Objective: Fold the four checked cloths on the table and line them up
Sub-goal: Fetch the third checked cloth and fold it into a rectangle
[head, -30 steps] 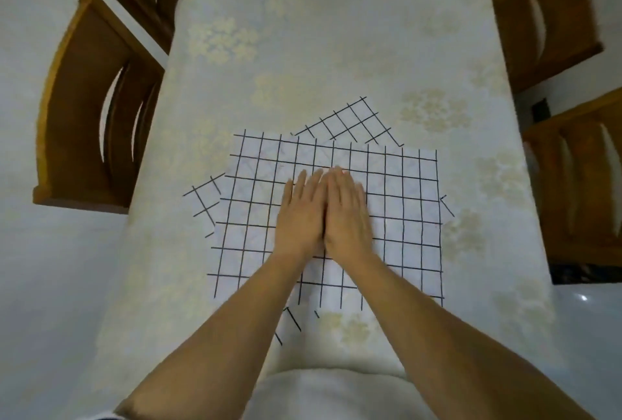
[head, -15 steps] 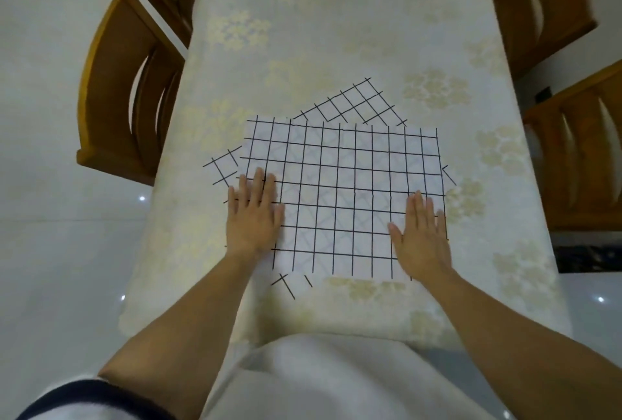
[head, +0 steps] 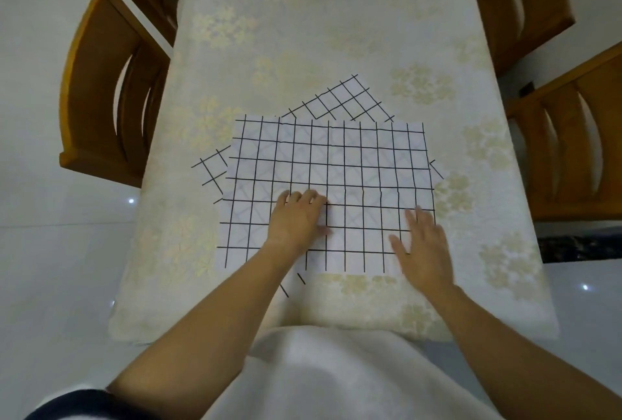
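top cloth: the top checked cloth lies flat on the counter under both grips. It's thin and white with a black grid, near square, a touch wider left-right, edges square to the counter's near edge.
left grip: the left grip is palm-down on the cloth's near-middle with fingers bent and tips on the fabric. We see no raised fold, so we cannot tell whether it pinches.
right grip: the right grip is flat, fingers straight and spread, pressing the cloth. Slightly blurred.
key relation: the right near corner is hidden at the right grip's heel. The left near corner is well apart, off to the left of the left grip. The far edge lies well beyond both sets of fingertips. We judge the right grip is ready for a corner pick and the left must travel first.
other cloths: same check, skewed underneath. The far corner pokes out ahead of the grips and the left corner out left of the left grip. The right sliver shows beyond the right grip, the near sliver by the left wrist. We cannot count the layers.
handling: we expect limp, light fabric. Lower grids show through faintly. Lifting an edge may drag the cloth below.
counter cover: pale, smooth, faint floral print.
progress: we judge this cloth not yet folded.
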`<action>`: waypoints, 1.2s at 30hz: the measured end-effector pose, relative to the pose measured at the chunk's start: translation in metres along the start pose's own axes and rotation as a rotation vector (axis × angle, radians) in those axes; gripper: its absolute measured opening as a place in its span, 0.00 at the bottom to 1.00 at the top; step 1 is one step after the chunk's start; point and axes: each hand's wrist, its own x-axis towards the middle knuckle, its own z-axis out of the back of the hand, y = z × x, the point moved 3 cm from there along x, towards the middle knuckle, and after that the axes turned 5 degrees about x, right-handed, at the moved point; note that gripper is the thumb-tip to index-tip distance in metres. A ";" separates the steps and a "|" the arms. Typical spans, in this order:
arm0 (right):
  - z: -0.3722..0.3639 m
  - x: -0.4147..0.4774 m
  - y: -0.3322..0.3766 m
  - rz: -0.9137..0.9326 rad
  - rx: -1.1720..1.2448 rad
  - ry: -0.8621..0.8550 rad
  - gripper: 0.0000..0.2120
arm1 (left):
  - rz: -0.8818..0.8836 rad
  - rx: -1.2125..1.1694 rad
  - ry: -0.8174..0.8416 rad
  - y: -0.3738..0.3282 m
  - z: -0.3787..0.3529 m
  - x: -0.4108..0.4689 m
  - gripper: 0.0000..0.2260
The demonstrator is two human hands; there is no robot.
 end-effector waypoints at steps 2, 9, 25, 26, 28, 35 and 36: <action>0.018 0.009 -0.016 -0.158 0.148 -0.170 0.28 | 0.011 -0.011 -0.037 0.000 0.015 0.017 0.35; 0.044 0.055 -0.025 -0.655 0.572 -0.047 0.24 | 0.145 0.017 0.390 0.011 0.013 0.064 0.66; 0.118 0.050 0.048 -0.308 0.965 0.140 0.10 | 0.284 0.024 0.571 -0.002 0.023 0.079 0.74; 0.125 0.049 0.058 -0.263 0.967 0.144 0.12 | 0.286 0.016 0.577 -0.002 0.023 0.079 0.74; 0.138 0.047 0.081 -0.164 0.975 0.165 0.17 | 0.285 0.006 0.584 -0.003 0.024 0.079 0.74; 0.139 0.049 0.142 0.008 0.989 0.170 0.22 | 0.283 0.008 0.543 -0.003 0.023 0.077 0.74; 0.136 0.051 0.148 0.015 0.978 0.177 0.21 | 0.275 0.000 0.529 -0.003 0.023 0.077 0.72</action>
